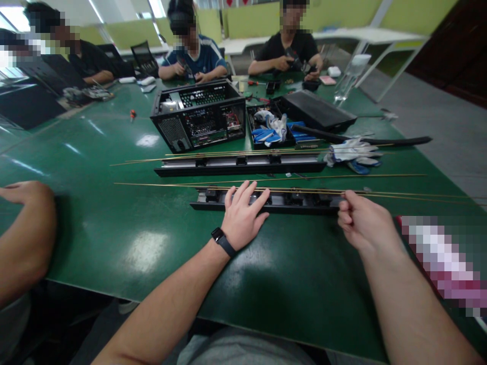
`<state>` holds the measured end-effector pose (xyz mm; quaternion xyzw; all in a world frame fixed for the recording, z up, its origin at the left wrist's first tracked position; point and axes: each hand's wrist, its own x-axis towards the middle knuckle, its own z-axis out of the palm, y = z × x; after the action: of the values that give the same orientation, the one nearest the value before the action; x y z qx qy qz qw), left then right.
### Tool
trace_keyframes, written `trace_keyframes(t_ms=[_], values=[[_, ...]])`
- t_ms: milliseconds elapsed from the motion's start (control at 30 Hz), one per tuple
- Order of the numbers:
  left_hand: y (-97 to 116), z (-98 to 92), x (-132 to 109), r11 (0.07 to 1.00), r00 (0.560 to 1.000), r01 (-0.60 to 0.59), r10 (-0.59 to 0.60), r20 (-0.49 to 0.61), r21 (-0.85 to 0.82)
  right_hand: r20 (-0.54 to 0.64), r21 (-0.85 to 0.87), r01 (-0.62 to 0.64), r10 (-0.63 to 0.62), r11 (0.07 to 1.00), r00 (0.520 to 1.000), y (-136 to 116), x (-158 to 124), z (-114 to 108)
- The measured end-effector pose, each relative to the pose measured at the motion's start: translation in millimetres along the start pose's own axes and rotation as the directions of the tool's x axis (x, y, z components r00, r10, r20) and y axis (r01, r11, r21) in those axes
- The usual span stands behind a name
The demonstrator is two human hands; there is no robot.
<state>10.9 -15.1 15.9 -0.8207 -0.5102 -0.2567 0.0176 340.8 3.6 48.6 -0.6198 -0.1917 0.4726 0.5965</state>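
Note:
A long black rail (228, 207) with black blocks set along its channel lies across the green table in front of me. My left hand (243, 213), with a dark band on its wrist, rests over the rail's middle, fingers spread. At the rail's right end, my right hand (363, 218) is closed, thumb and forefinger pinched on a thin brass-coloured rod (399, 194). Several such rods run along and above the rail, reaching past both its ends. Which of them lie under my left fingers I cannot tell.
Behind lies a second black rail (236, 170) with more thin rods. Farther back are an open computer case (205, 124), a box of gloves (270, 129), a black panel (319, 109) and a loose glove (353, 152). A neighbour's arm (26, 233) rests at left; several people sit around the table.

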Motion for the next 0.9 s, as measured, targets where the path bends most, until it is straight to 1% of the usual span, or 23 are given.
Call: trace_keyframes(t_ms=[100,167,233,333,400,500,667,733,900], values=[[-1,0.4,0,1.000,1.000,-0.003,0.003,-0.002,0.000,0.058,-0.031,-0.018,0.020,0.999,0.998,-1,-8,6],[-1,0.9,0,1.000,1.000,-0.008,0.008,-0.008,-0.003,0.074,-0.045,-0.029,0.032,0.999,0.997,-1,-12,9],[-2,1.5,0,1.000,1.000,-0.016,0.016,-0.017,-0.007,0.050,-0.037,-0.030,0.032,0.999,0.998,0,-11,9],[-2,2.1,0,1.000,0.999,-0.020,0.019,-0.025,-0.011,-0.017,0.003,0.006,-0.006,1.000,1.000,-1,-4,3],[-2,2.2,-1,1.000,1.000,-0.015,0.015,-0.024,-0.011,-0.024,0.022,0.021,-0.021,1.000,0.999,-3,0,-1],[-1,2.9,-1,1.000,0.999,-0.018,0.017,-0.030,-0.014,0.009,0.018,-0.005,0.005,1.000,1.000,-4,-1,-1],[-2,5.2,-1,1.000,0.999,-0.014,0.013,-0.046,-0.019,0.107,-0.010,-0.049,0.049,0.999,0.993,0,-10,7],[-3,5.8,-1,1.000,0.999,-0.014,0.013,-0.048,-0.023,0.089,0.003,-0.037,0.037,0.999,0.995,0,-9,6],[-3,5.3,-1,0.999,0.999,-0.019,0.017,-0.046,-0.027,-0.048,0.048,-0.026,0.028,0.999,0.998,-6,3,-4]])
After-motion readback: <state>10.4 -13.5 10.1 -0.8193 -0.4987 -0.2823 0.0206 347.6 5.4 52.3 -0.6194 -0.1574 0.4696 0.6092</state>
